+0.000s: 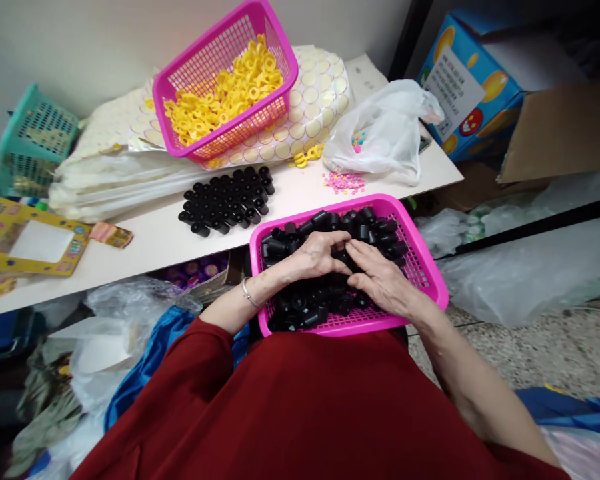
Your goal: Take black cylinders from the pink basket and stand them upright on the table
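Note:
A pink plastic basket (433, 283) full of short black plastic cylinders (310, 315) rests in front of my body. Both my hands are inside it, fingertips almost meeting. My left hand (316, 257) curves its thumb and fingers around black cylinders between the hands. From the other side my right hand (383, 277) closes in on the same cylinders, its fingers bent. The pieces under my palms are partly hidden. On the white table beyond the basket, a block of similar black cylinders (230, 200) stands upright in close rows.
A second pink basket (280, 107) holds yellow plastic pieces (225, 93). Pink beads (344, 181) lie beside a white plastic bag (387, 133). A yellow card package (35, 237) is at the left of the white table (150, 250). A blue carton (473, 87) stands at the right.

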The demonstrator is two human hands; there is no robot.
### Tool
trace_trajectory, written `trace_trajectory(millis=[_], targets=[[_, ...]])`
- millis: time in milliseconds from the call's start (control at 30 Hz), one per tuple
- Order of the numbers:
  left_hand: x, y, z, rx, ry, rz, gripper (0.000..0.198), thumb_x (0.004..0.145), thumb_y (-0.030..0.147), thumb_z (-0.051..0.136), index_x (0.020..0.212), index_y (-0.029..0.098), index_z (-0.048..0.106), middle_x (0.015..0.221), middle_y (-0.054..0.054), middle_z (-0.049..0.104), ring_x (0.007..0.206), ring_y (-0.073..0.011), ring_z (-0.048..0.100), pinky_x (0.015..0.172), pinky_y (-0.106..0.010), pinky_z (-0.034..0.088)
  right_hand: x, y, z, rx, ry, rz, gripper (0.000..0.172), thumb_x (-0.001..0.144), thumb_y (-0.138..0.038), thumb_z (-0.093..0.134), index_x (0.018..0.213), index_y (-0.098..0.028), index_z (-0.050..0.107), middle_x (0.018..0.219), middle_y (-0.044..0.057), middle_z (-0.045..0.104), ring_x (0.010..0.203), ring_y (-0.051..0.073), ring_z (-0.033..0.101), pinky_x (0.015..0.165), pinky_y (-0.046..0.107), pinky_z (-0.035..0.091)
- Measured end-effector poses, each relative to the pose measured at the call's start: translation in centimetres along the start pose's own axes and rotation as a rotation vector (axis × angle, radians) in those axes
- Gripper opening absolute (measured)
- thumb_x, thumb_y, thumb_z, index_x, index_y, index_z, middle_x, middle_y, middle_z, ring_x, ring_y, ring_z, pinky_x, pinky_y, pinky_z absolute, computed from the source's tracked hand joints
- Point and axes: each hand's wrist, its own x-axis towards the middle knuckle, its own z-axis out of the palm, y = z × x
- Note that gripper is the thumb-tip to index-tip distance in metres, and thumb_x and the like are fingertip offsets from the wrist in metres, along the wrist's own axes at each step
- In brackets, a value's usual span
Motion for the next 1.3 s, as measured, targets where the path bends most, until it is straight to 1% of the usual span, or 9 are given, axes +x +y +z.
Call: trace_trajectory(millis=[67, 167, 267, 467, 667, 900, 1033, 1133, 1300], targets=[[-0.1, -0.3, -1.5, 0.075, 0.098, 0.041, 0.039, 0.067, 0.025, 0.085, 0.102, 0.015, 0.072, 0.089, -0.002, 0.068, 0.085, -0.0174, 0.061, 0.081, -0.031, 0.049, 1.6, 0.7, -0.3, -0.023, 0.032, 0.012, 0.049, 0.098, -0.054, 0.049, 0.13, -0.021, 0.067, 0.133, 0.015, 0.067, 0.123, 0.032, 0.063, 0.104, 0.053, 0.054], [0.2, -1.2, -5.0, 0.273, 0.39, 0.019, 0.031, 0.071, 0.026, 0.082, 0.1, 0.019, 0.073, 0.098, -0.004, 0.072, 0.095, -0.0207, 0.062, 0.09, -0.034, 0.05, 5.3, 1.1, -0.6, -0.201, 0.117, 0.015, 0.031, 0.096, -0.032, 0.052, 0.12, -0.02, 0.069, 0.121, 0.013, 0.07, 0.107, 0.032, 0.062, 0.095, 0.052, 0.053], [1.2, -2.9, -8.7, 0.533, 0.616, -0.129, 0.034, 0.072, 0.023, 0.078, 0.105, 0.021, 0.073, 0.098, -0.005, 0.071, 0.098, -0.0234, 0.06, 0.09, -0.037, 0.048, 9.1, 0.5, 0.0, -0.458, -0.015, -0.075, 0.034, 0.089, -0.014, 0.05, 0.118, -0.014, 0.068, 0.123, 0.017, 0.067, 0.106, 0.034, 0.055, 0.09, 0.048, 0.048], [2.6, -5.7, -11.8, 0.855, 0.405, -0.274, 0.02, 0.07, 0.01, 0.059, 0.086, 0.017, 0.069, 0.09, -0.008, 0.067, 0.088, -0.0239, 0.059, 0.081, -0.035, 0.045, 11.7, -1.4, 1.6, -0.741, -0.303, -0.169, 0.037, 0.09, -0.006, 0.041, 0.116, -0.009, 0.066, 0.108, 0.02, 0.067, 0.098, 0.032, 0.051, 0.075, 0.04, 0.034], [2.4, -5.2, -11.8, 1.042, 0.303, -0.323, 0.014, 0.072, 0.008, 0.058, 0.082, 0.015, 0.065, 0.104, -0.015, 0.066, 0.106, -0.032, 0.054, 0.09, -0.041, 0.043, 9.2, 0.3, 0.0, -0.646, -0.208, -0.012, 0.029, 0.083, -0.011, 0.05, 0.106, -0.009, 0.067, 0.098, 0.018, 0.067, 0.092, 0.03, 0.056, 0.077, 0.04, 0.039], [2.1, -3.8, -11.4, 1.123, 0.323, -0.288, 0.012, 0.081, 0.011, 0.057, 0.086, 0.015, 0.066, 0.111, -0.014, 0.065, 0.11, -0.0315, 0.05, 0.089, -0.039, 0.041, 6.0, 3.6, -1.5, 0.029, 0.244, 0.134, 0.035, 0.08, -0.024, 0.066, 0.114, -0.023, 0.068, 0.104, 0.007, 0.071, 0.096, 0.027, 0.065, 0.089, 0.047, 0.054], [2.5, -1.7, -9.0, 1.062, 0.06, -0.014, 0.014, 0.085, 0.029, 0.065, 0.093, 0.019, 0.07, 0.11, -0.01, 0.067, 0.106, -0.0281, 0.05, 0.09, -0.04, 0.041, 5.2, 3.9, -1.3, 0.381, 0.347, 0.245, 0.031, 0.075, -0.029, 0.075, 0.105, -0.024, 0.067, 0.091, 0.001, 0.071, 0.082, 0.021, 0.067, 0.082, 0.043, 0.058], [3.0, -0.5, -6.1, 1.072, -0.151, 0.081, 0.023, 0.08, 0.032, 0.072, 0.097, 0.017, 0.073, 0.11, -0.012, 0.066, 0.11, -0.0317, 0.049, 0.087, -0.043, 0.04, 5.0, 2.9, -0.8, 0.496, 0.394, 0.266, 0.042, 0.071, -0.029, 0.079, 0.112, -0.027, 0.067, 0.102, 0.002, 0.071, 0.094, 0.022, 0.068, 0.089, 0.043, 0.058], [3.6, -0.2, -3.2, 1.136, -0.143, 0.048, 0.022, 0.079, 0.011, 0.058, 0.093, 0.014, 0.074, 0.107, -0.018, 0.064, 0.113, -0.0352, 0.046, 0.086, -0.048, 0.038, 4.6, 0.8, 0.1, 0.724, 0.344, 0.286, 0.039, 0.073, -0.035, 0.081, 0.109, -0.029, 0.068, 0.105, 0.0, 0.072, 0.097, 0.021, 0.069, 0.097, 0.045, 0.057]])
